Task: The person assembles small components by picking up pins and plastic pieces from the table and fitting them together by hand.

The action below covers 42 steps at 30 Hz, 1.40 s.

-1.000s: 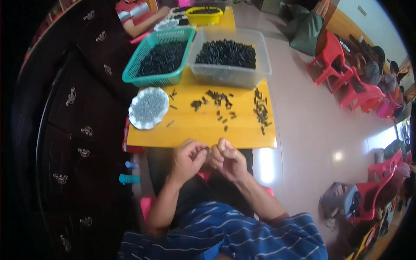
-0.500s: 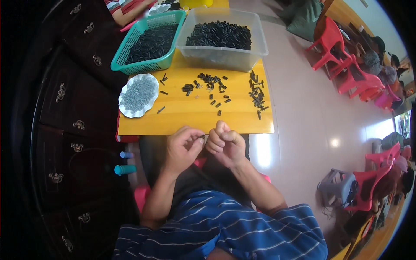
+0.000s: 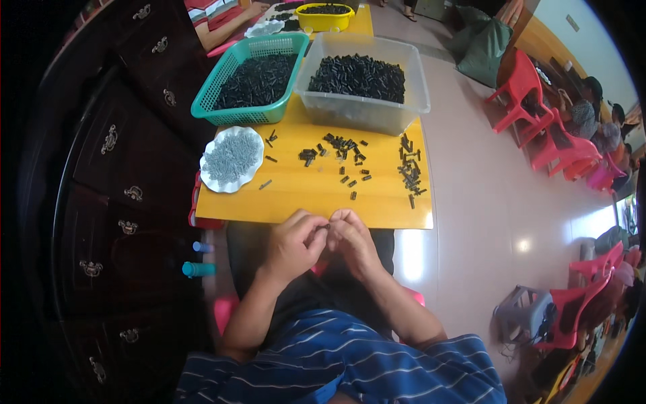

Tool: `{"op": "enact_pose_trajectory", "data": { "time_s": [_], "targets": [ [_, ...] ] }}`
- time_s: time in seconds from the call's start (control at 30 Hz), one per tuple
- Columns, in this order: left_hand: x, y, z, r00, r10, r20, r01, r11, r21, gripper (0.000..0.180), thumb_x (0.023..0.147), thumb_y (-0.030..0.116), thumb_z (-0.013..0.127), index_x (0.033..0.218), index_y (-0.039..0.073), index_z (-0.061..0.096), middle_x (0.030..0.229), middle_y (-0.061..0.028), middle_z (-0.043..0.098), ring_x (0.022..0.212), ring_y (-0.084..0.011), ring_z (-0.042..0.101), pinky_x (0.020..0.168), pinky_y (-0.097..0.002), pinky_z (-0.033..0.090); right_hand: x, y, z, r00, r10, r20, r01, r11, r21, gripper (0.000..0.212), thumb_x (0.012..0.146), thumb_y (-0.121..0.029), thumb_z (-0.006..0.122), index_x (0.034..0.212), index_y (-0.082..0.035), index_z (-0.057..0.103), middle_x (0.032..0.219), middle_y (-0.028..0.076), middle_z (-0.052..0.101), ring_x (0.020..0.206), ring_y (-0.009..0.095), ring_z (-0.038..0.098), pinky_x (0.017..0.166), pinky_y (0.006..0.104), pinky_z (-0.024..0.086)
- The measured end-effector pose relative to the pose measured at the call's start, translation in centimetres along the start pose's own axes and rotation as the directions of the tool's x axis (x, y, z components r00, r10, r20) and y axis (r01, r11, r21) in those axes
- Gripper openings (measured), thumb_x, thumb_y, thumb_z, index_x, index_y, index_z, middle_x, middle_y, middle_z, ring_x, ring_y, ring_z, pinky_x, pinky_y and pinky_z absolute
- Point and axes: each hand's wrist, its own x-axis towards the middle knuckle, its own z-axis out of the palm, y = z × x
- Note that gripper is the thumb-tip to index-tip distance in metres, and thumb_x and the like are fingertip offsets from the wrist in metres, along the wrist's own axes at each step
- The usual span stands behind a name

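Observation:
Just off the table's near edge, my left hand [image 3: 293, 246] pinches a small black plastic piece [image 3: 327, 227] between thumb and forefinger. My right hand [image 3: 354, 245] meets it there, its fingertips closed together; whatever they grip is too small and hidden to make out. Ahead of the hands, short black plastic pieces [image 3: 344, 145] lie scattered on the yellow table [image 3: 282, 205]. Longer black pieces [image 3: 409, 168] form a loose strip along the right edge. At the left, a white scalloped plate [image 3: 210, 182] holds a heap of thin silvery pins or screws [image 3: 233, 156].
A teal basket [image 3: 245, 116] and a translucent bin [image 3: 367, 120], both full of black pieces, stand along the table's far side. Beyond them are a yellow tub [image 3: 326, 21] and another person's arm [image 3: 232, 25]. Dark drawers [image 3: 101, 202] flank the left; red chairs [image 3: 521, 94] stand at right.
My right hand has moved left and its fingertips now meet the piece in my left hand. The view has shifted, so the table appears lower and more of its far end shows.

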Motion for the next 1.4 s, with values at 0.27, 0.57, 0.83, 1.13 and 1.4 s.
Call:
{"op": "enact_pose_trajectory", "data": {
  "time_s": [0.27, 0.57, 0.83, 1.13, 1.4],
  "targets": [
    [0.6, -0.6, 0.6, 0.988, 0.154, 0.014, -0.154, 0.979, 0.132, 0.014, 0.079, 0.0, 0.069, 0.092, 0.004, 0.067, 0.081, -0.009, 0.063, 0.063, -0.0237, 0.063, 0.056, -0.0334, 0.05, 0.3, 0.5, -1.0, 1.0, -0.007, -0.005, 0.006, 0.983, -0.182, 0.013, 0.098, -0.017, 0.063, 0.101, -0.006, 0.059, 0.082, -0.002, 0.059, 0.067, 0.005, 0.05, 0.061, 0.0204, 0.04],
    [0.7, -2.2, 0.1, 0.989, -0.148, -0.031, 0.14, 0.976, -0.167, 0.012, 0.082, -0.001, 0.071, 0.093, 0.0, 0.068, 0.081, -0.0089, 0.066, 0.063, -0.0165, 0.064, 0.059, -0.0283, 0.051, 0.2, 0.2, -1.3, 0.997, 0.056, -0.055, -0.058, 0.998, -0.038, 0.015, 0.095, -0.02, 0.065, 0.101, -0.007, 0.06, 0.085, 0.001, 0.061, 0.067, 0.008, 0.054, 0.062, 0.0228, 0.043],
    [-0.1, -6.2, 1.8, 0.973, -0.229, 0.016, 0.226, 0.942, -0.25, 0.008, 0.09, -0.002, 0.065, 0.098, -0.002, 0.063, 0.079, 0.0024, 0.058, 0.068, -0.003, 0.051, 0.062, -0.0198, 0.044, 0.2, 0.4, -1.1, 0.992, 0.061, -0.114, -0.055, 0.997, 0.053, 0.011, 0.093, -0.013, 0.06, 0.102, -0.007, 0.058, 0.086, 0.004, 0.06, 0.068, 0.01, 0.055, 0.063, 0.0245, 0.044],
    [5.0, -5.5, 3.0, 0.981, -0.186, 0.052, 0.192, 0.968, -0.161, 0.013, 0.086, 0.0, 0.07, 0.099, -0.003, 0.065, 0.085, -0.0036, 0.066, 0.073, -0.007, 0.06, 0.067, -0.0225, 0.05, 0.7, 0.2, -1.6, 0.99, 0.116, -0.084, -0.098, 0.976, 0.196, 0.01, 0.093, -0.014, 0.063, 0.101, -0.008, 0.059, 0.086, 0.004, 0.061, 0.067, 0.01, 0.054, 0.063, 0.0232, 0.044],
    [10.5, -5.1, 7.5, 0.987, 0.074, 0.14, -0.098, 0.981, 0.169, 0.012, 0.08, 0.006, 0.073, 0.09, 0.003, 0.067, 0.081, -0.0096, 0.066, 0.07, -0.0245, 0.065, 0.064, -0.0334, 0.051, 0.7, 0.3, -2.5, 0.987, 0.118, -0.108, -0.09, 0.968, 0.236, 0.012, 0.092, -0.015, 0.065, 0.102, -0.009, 0.061, 0.088, 0.002, 0.062, 0.07, 0.013, 0.055, 0.067, 0.0277, 0.044]
  ]
}}
